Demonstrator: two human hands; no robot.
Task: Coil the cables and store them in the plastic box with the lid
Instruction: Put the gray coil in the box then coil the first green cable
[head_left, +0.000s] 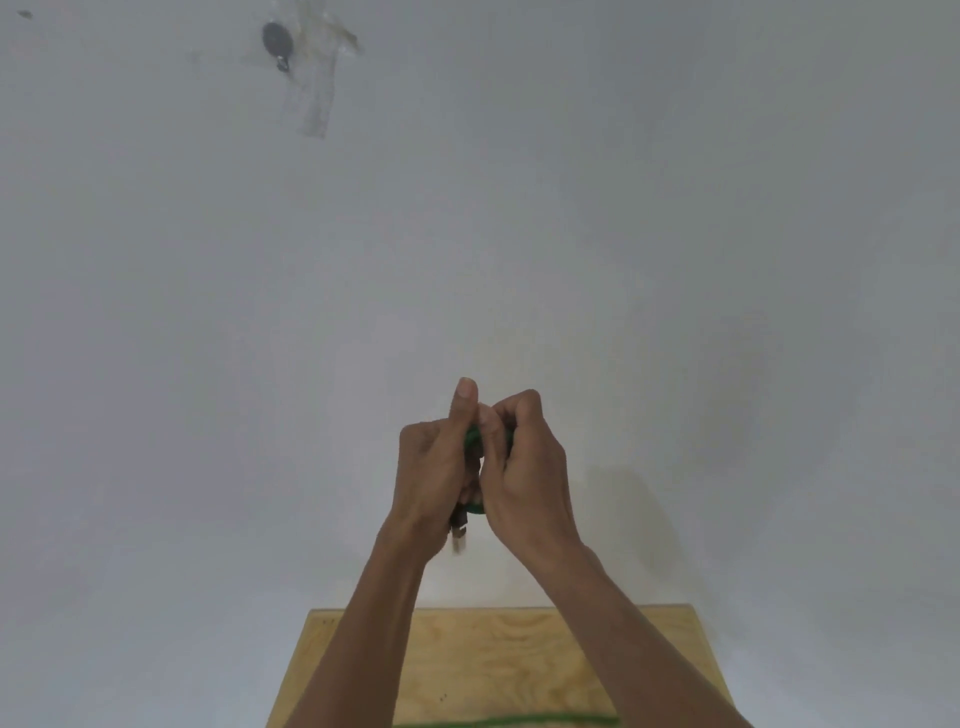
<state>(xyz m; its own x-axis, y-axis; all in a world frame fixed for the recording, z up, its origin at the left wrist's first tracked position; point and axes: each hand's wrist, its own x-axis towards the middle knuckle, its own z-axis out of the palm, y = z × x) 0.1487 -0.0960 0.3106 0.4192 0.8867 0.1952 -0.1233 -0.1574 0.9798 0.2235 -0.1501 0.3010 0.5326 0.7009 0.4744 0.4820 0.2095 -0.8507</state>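
Note:
Both hands are raised in front of a white wall, pressed together around a small green cable coil (474, 440). My left hand (434, 470) grips it with the thumb pointing up. My right hand (524, 467) closes over the coil from the right. Only slivers of green show between the fingers. A dark plug end (460, 530) hangs below the left palm. Another green cable (519, 721) lies along the bottom edge of the frame on the wooden table (493, 654). No plastic box is in view.
The wall fills most of the frame; at its upper left are a dark round object (276, 39) and strips of clear tape (318, 98). Only the far part of the table shows at the bottom.

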